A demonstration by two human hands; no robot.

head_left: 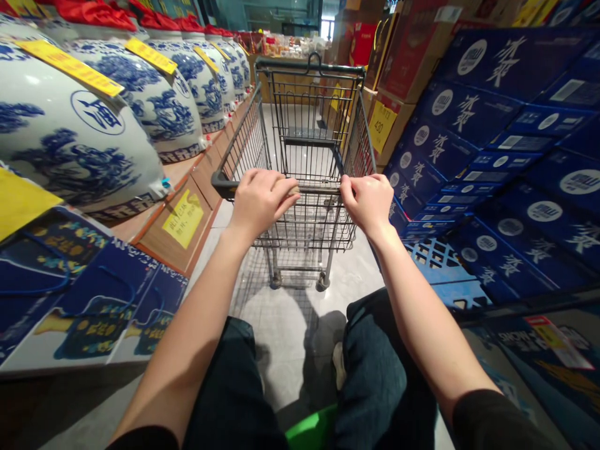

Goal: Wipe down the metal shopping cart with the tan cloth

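Dark sleeves (490,415), two; left hand (262,199) and right hand (368,201), both wrapped around cart handle (319,189); jars (77,147) left, boxes (469,115) right.

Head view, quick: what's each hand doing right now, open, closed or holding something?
Left hand: closed, holding the cart handle toward its left end.
Right hand: closed, holding the same handle toward its right end.

From the wearer's head, the lone view faces forward and down, seemingly close behind the cart (312,142).
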